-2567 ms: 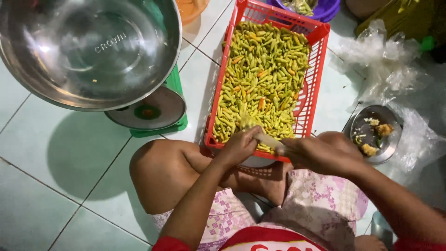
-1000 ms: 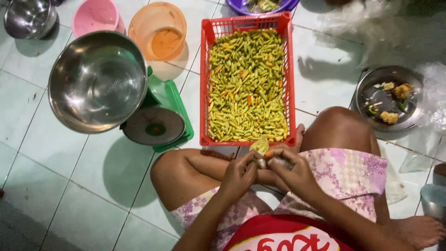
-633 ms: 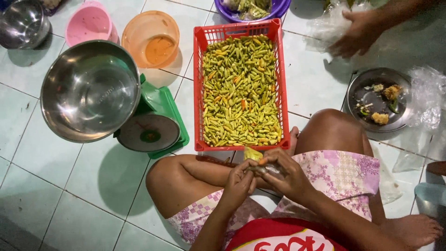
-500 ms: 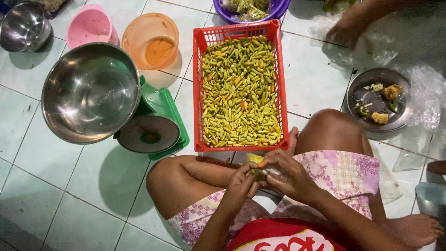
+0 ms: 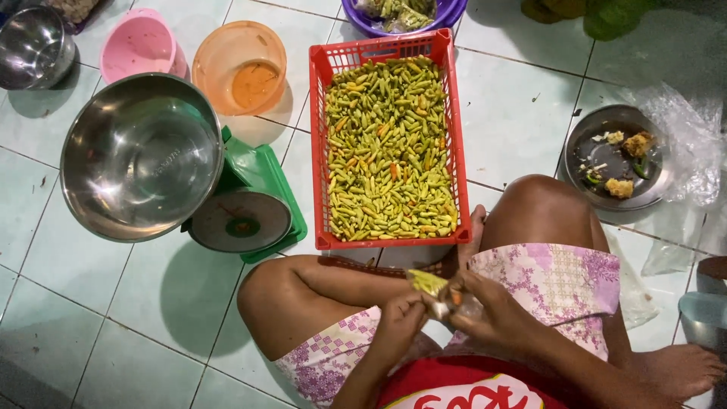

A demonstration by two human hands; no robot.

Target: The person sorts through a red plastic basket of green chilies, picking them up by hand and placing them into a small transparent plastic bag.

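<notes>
Small clear plastic bag (image 5: 447, 299) of glossy chillies between both hands.

Bare tiled floor (image 5: 522, 113) lies open right of the red basket (image 5: 458, 144); left, the steel bowl (image 5: 140, 155) (on a green scale (image 5: 265, 189)) blocks passage.

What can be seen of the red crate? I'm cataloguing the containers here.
The red crate is a rectangular plastic basket with slotted lattice walls. It sits flat on the pale tiled floor, filled almost to the rim with small green and yellow chillies, a few orange. Its near end meets the seated person's shin, its far end the purple bowl.
</notes>
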